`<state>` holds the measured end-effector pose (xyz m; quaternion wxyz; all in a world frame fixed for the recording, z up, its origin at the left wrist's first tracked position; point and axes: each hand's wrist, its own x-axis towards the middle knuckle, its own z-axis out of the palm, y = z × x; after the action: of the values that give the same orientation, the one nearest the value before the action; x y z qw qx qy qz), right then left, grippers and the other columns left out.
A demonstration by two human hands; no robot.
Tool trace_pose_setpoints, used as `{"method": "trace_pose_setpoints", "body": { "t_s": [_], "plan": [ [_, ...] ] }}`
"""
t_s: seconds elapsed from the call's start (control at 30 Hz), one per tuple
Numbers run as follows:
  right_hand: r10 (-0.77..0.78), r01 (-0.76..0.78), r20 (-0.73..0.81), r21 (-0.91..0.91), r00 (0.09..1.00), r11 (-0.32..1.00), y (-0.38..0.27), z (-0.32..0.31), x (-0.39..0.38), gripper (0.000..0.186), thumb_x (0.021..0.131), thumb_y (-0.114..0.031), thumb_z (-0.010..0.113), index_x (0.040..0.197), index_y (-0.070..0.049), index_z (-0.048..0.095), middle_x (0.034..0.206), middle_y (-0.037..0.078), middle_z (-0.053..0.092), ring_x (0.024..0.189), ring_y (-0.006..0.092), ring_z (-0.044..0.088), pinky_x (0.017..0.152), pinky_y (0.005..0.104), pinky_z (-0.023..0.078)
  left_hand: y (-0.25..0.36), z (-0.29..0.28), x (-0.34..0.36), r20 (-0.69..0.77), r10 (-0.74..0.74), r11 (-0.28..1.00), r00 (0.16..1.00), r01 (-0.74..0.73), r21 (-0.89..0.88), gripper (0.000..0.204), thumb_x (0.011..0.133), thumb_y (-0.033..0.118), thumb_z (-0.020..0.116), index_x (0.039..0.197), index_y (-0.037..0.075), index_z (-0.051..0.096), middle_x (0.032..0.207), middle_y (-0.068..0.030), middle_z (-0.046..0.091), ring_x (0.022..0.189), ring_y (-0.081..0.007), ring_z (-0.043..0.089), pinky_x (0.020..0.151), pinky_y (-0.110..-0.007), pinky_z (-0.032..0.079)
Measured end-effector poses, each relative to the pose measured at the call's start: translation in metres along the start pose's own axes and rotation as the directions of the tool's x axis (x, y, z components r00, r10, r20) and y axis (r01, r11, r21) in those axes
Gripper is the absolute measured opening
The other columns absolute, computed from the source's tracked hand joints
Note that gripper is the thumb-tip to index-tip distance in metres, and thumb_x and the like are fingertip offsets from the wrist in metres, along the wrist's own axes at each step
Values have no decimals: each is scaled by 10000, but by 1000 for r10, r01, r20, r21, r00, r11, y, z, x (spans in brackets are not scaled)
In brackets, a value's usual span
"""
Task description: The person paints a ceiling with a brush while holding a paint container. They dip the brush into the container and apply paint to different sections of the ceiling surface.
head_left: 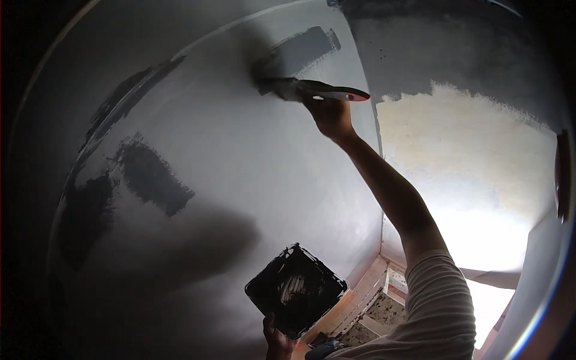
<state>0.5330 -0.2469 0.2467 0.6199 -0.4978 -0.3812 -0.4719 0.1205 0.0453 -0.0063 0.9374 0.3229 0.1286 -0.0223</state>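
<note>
Grey-patched wall (252,144), brush (312,88) up at it, gripped in right hand (330,117).
Likely light, soft-tipped, best taken by its handle (353,94); tray (322,263) below, probably slippery, clasped at one corner in left hand (278,338).

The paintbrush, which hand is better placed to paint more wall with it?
Probably the right hand: it holds the paintbrush, raised near the wall. The left hand is low, holding the black tray.
</note>
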Motion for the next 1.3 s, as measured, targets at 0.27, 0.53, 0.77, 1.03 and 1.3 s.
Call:
{"method": "trace_pose_setpoints", "body": {
  "t_s": [0.27,0.53,0.77,1.03,1.3],
  "plan": [
    [-8,-201,-360,-540,933,817,116,-121,54,281,809,-106,782,1081,-48,741,1055,102,752,1047,237,689,925,372,527,-8,-19,1,-30,-6,1000,1000,6,8,593,1001,448,533,1444,55,506,1401,-132,610,1221,-303,619,999,-450,508],
    [-52,-195,-422,-520,905,831,150,-135,42,150,889,-103,748,1028,-54,774,1064,117,769,1020,213,726,859,342,567,-21,-26,4,-102,-12,1000,995,13,11,567,1026,460,501,1437,69,519,1386,-111,628,1182,-274,646,940,-414,544],
    [135,-130,2,-253,991,959,70,-81,-5,225,938,-148,734,1136,-41,734,1101,107,757,1032,189,703,905,326,546,-16,-53,15,-17,-61,998,998,61,-3,549,1048,471,472,1431,82,530,1373,-93,643,1147,-248,670,889,-383,576],
    [-166,-296,-617,-575,769,763,167,-185,103,156,829,-136,756,964,-59,772,989,145,765,963,310,738,817,404,576,-29,-26,2,-121,91,987,988,-74,141,506,1044,436,508,1404,83,550,1299,-98,682,1029,-222,703,729,-329,586],
    [-154,134,-137,-141,979,981,99,-67,72,255,863,15,698,1100,-59,758,1091,133,744,1038,239,707,889,340,548,-25,-60,11,-322,38,997,946,-15,74,472,1035,409,531,1379,89,572,1286,-102,687,1021,-231,703,734,-346,597]
  ]
}}
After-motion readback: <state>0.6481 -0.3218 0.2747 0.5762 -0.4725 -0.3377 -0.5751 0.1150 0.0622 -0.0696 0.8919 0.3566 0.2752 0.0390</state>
